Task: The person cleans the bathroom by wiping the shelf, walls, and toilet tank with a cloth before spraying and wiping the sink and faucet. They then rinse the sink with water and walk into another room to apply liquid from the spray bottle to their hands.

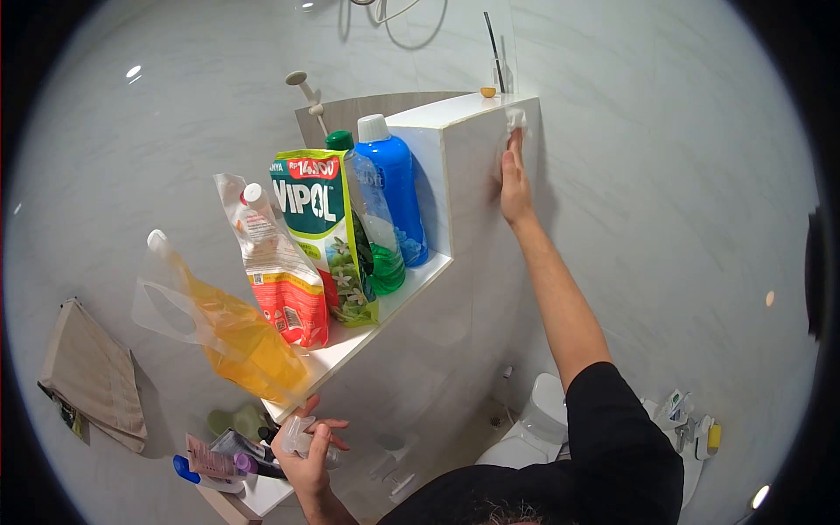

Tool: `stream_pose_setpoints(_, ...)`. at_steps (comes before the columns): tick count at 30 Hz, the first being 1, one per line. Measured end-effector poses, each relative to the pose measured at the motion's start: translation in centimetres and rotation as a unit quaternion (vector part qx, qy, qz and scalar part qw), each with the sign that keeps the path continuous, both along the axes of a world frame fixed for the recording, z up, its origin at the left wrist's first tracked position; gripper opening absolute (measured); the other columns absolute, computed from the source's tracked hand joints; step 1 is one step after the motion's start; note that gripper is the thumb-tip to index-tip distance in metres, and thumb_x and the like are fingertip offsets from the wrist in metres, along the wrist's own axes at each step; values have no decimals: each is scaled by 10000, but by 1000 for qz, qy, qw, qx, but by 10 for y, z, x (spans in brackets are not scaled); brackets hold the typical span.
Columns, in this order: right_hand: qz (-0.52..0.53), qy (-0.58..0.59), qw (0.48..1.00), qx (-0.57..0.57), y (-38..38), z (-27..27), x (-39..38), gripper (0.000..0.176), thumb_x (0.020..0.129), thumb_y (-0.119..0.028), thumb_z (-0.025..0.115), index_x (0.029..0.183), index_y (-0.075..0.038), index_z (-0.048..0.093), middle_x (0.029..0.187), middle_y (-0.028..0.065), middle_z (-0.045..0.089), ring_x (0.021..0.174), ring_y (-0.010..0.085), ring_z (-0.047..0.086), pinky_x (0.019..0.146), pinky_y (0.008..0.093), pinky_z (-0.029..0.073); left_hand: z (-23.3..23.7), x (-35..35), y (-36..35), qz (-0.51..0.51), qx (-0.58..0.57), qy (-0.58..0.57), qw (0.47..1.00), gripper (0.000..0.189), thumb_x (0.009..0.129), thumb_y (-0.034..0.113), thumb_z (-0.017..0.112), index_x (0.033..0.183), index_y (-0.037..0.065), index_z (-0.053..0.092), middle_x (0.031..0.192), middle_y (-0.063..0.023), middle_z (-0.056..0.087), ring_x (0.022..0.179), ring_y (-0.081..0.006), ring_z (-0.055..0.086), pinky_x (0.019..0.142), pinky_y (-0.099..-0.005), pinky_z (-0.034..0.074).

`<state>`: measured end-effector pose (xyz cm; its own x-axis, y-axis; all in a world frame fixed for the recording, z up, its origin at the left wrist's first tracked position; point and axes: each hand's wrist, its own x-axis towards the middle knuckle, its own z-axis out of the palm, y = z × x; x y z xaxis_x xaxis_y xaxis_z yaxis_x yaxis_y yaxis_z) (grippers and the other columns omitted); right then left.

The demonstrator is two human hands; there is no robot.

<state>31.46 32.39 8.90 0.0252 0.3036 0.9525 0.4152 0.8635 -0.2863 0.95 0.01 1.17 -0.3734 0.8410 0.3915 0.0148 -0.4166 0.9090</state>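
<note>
My right hand (516, 182) is raised to the tiled side of the tall partition (477, 166), its fingers pressing a white crumpled wipe (516, 121) near the top edge. Low at the left, my left hand (306, 455) has its fingers wrapped round a clear spray bottle (302, 437), just under the near end of the white ledge (354, 343). On that ledge stand a pouch of yellow liquid (249, 350), a red and white pouch (284, 289), a green Vipol pouch (324, 227), a bottle of green liquid (385, 262) and a blue bottle (391, 188).
A lower shelf (262, 494) holds tubes and bottles at the bottom left. Beige towel (96, 376) hangs on the left wall. The toilet (538, 424) and sink (691, 472) are below right. An orange item (487, 92) and reed sticks (497, 57) stand atop the partition.
</note>
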Motion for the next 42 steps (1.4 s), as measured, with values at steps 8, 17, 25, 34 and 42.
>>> stream_pose_setpoints(8, -21, -71, 996, -42, -38, -125, -25, 746, 950, -336, 475, 1486, 111, 211, 1557, 303, 214, 1459, 477, 141, 1202, 524, 75, -1, 0, 0, -3, 7, 12, 1000, 480, 852, 103, 636, 1206, -201, 522, 866, -239, 680, 669, -253, 693, 466, -301, 555)
stream_pose_setpoints(17, -43, -97, 994, 37, 6, -54, 2, 808, 920, -481, 482, 1485, 61, 282, 1539, 287, 279, 1439, 501, 181, 1182, 558, 93, 1, 0, -1, -1, -13, 9, 1000, 492, 864, 114, 655, 1213, -200, 507, 974, -270, 666, 687, -270, 696, 452, -306, 559)
stream_pose_setpoints(25, -81, 69, 994, -3, 91, -26, 63, 625, 1015, -348, 388, 1516, 4, 261, 1543, 228, 267, 1447, 382, 200, 1175, 435, 142, -12, -14, -3, -1, -47, 33, 998, 512, 881, 131, 660, 1239, -192, 488, 1186, -293, 604, 707, -253, 695, 449, -305, 563)
stream_pose_setpoints(34, -233, 218, 900, -295, 66, -176, 93, 382, 977, -201, 557, 1323, -41, 576, 1082, 228, 695, 957, 311, 700, 848, 366, 515, -10, -4, 0, 33, -14, 60, 998, 556, 909, 195, 621, 1320, -141, 455, 784, -212, 672, 475, -196, 594, 448, -265, 476)
stream_pose_setpoints(42, -49, 3, 998, 24, 42, 12, 39, 676, 999, -358, 419, 1512, 41, 233, 1592, 237, 189, 1487, 392, 133, 1206, 426, 113, -14, -5, 0, 61, -7, 90, 994, 536, 940, 239, 566, 1344, -96, 457, 772, -162, 659, 450, -147, 573, 468, -236, 473)
